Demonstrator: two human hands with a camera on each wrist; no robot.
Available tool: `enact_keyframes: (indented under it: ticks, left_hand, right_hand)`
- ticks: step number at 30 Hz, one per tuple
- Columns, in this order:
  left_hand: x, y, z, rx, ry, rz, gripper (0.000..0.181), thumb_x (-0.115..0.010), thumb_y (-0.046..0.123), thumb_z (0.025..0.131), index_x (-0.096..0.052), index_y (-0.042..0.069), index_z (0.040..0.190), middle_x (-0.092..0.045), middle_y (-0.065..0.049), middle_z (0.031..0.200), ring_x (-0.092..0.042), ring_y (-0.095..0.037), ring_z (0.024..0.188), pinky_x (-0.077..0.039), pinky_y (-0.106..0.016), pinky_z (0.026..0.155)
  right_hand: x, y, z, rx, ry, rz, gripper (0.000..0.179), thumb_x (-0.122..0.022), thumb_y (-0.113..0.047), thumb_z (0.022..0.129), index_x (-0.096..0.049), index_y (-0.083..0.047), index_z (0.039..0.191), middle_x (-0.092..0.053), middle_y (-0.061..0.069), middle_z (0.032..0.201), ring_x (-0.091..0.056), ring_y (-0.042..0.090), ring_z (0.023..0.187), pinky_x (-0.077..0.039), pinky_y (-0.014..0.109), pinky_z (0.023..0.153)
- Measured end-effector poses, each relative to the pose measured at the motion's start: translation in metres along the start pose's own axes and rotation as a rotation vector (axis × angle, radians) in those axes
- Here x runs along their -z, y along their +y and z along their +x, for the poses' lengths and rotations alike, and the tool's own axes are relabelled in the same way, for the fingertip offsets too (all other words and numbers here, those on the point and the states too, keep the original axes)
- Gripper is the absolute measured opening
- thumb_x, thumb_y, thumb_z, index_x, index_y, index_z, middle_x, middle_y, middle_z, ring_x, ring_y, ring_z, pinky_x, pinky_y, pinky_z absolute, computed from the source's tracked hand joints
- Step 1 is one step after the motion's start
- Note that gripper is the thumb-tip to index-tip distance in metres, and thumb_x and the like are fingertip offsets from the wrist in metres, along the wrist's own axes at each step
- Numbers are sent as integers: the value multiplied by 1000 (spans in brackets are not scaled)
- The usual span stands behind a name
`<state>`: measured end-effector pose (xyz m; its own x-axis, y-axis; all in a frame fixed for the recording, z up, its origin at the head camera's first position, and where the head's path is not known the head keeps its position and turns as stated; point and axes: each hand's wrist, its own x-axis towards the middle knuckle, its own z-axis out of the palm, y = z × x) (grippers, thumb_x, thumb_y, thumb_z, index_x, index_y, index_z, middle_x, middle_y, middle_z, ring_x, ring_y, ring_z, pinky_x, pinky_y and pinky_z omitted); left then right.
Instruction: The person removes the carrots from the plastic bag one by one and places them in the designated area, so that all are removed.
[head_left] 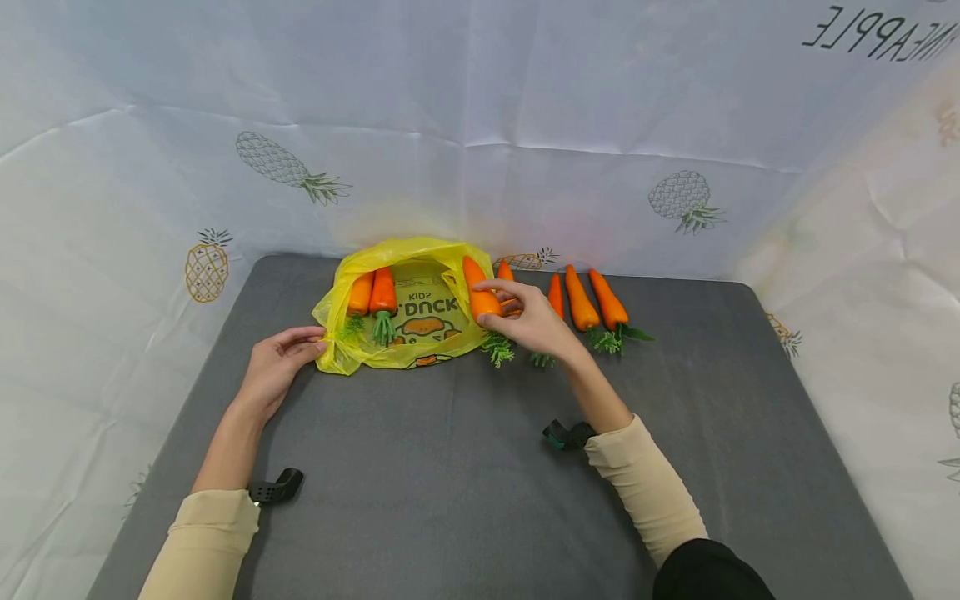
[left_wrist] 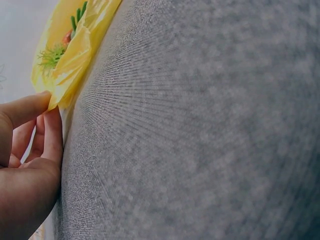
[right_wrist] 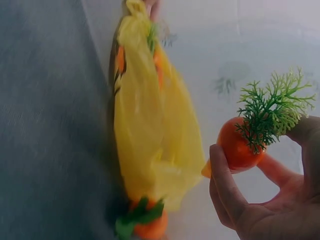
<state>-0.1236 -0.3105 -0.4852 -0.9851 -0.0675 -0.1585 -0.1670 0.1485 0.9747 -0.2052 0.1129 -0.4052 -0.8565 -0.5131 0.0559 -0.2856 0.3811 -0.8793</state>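
Lying open and crumpled: a yellow bag [head_left: 420,248]. Inside its left part: two leafy orange carrots [head_left: 383,290]. Held tilted at its right rim: another green-topped carrot [head_left: 477,295].

On the yellow plastic bag [head_left: 408,248], between the left hand [head_left: 277,367] and the right hand [head_left: 534,319], the word DUCK [head_left: 430,307] can be read in large dark capitals; just above it, a smaller word, seemingly KIDS [head_left: 419,295], is printed. Small characters [head_left: 435,338] below them cannot be made out. On the white backdrop [head_left: 562,75], well beyond the right hand and farther right, NEAPPLE [head_left: 881,33] is seen mirrored, cut off by the frame edge.
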Motion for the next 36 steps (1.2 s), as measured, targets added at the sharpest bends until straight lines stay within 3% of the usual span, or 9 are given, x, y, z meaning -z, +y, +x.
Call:
enact_keyframes:
  ticks: [8,21,25,31,36]
  left_hand:
    - [1,0,-1,4,1,1,43,-74,20,105,-65,0,142,-72,17,113,-68,2,104,-57,-9,87]
    - [2,-1,2,11,5,36,47,-73,22,106,-62,-1,145,-71,19,112,-67,5,102,-56,-9,88]
    - [2,-2,3,24,4,42,49,-73,23,106,-61,-1,146,-70,19,113,-67,6,103,-56,-8,88]
    - [2,0,2,27,4,35,46,-74,23,106,-63,1,145,-71,19,113,-67,5,104,-56,-8,88]
    - [2,0,2,20,1,22,43,-74,22,105,-65,3,143,-72,19,112,-68,5,103,-56,-9,88]
  right_hand:
    - [25,21,-10,-46,71,-23,48,-75,-18,102,-66,-14,149,-70,19,137,-70,35,107,-57,40,89]
    - [49,49,-14,-175,97,-88,51,-76,-27,102,-64,-15,150,-59,22,153,-62,44,130,-54,62,106]
    - [51,54,-10,-182,92,-113,51,-76,-26,102,-64,-14,150,-60,23,149,-61,41,127,-54,57,101]
    - [52,59,-4,-198,91,-146,51,-75,-28,102,-64,-14,150,-62,23,135,-59,36,109,-50,43,86]
    - [52,62,-1,-205,77,-172,50,-75,-28,103,-64,-14,150,-64,22,133,-61,35,108,-51,41,85]
